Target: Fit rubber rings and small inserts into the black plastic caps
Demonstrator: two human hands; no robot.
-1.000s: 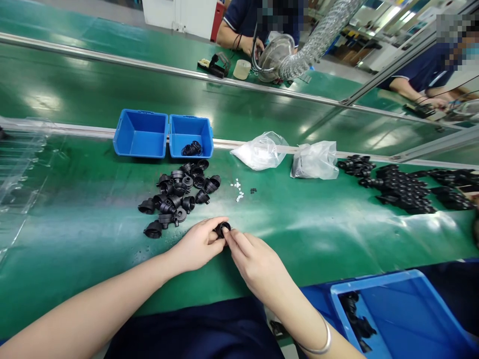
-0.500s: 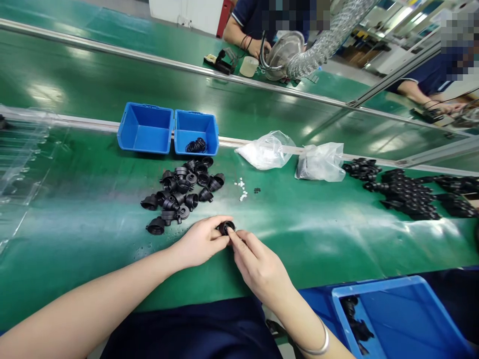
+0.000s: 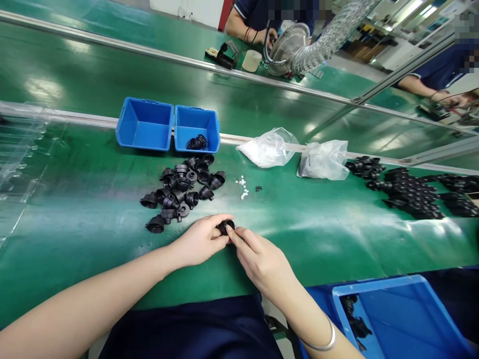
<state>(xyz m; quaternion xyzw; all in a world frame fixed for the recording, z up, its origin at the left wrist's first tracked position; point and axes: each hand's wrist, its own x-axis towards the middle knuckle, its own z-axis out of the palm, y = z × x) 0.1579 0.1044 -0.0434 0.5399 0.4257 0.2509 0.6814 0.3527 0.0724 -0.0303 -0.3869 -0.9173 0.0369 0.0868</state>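
Note:
My left hand (image 3: 202, 241) grips a round black cup-shaped part (image 3: 225, 227) between thumb and fingers, its opening facing up. At the rim of this part, my right hand (image 3: 258, 257) reaches a fingertip into the opening; its fingers are bent together, and whether they pinch something small is hidden. Beyond my left hand lies a loose heap of similar black parts (image 3: 183, 184). Small white pieces (image 3: 243, 188) and tiny black pieces (image 3: 258, 189) are scattered on the green table (image 3: 307, 224) past my right hand.
Two blue bins (image 3: 145, 130) stand at the back, the right one (image 3: 197, 124) with black rings. Plastic bags (image 3: 267, 149), black parts (image 3: 407, 192) and a blue crate (image 3: 404, 319) are to the right. Clear trays (image 3: 22, 149) lie left. A person's hand (image 3: 267, 37) is across the table.
The view has shifted slightly. Both my hands stay at the black part, with my right fingertip still at its opening.

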